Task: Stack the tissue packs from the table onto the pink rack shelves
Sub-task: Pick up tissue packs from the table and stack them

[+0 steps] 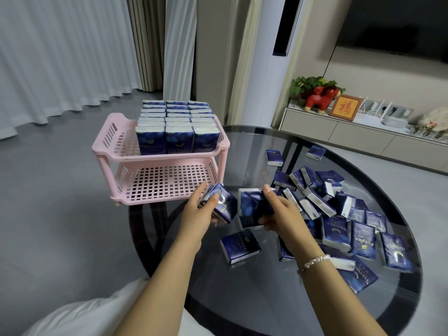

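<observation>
Both forearms are bare to the elbow, with no sleeves showing. A thin silver beaded bracelet (316,260) circles the wrist of the right hand (281,215). White fabric clothing (97,309) shows below.

- White sheer curtains (48,57) hang along the left wall down to the grey floor (48,202), with beige drapes (143,42) beside them.
- A tall white standing air conditioner (269,59) rises behind the table.
- A dark television (397,23) is mounted on the wall at upper right.
- Beneath it runs a low beige cabinet (351,132), carrying a leafy green plant (308,83), a red animal figurine (320,98), a framed red-and-gold character (344,109) and a white router (378,112).
</observation>
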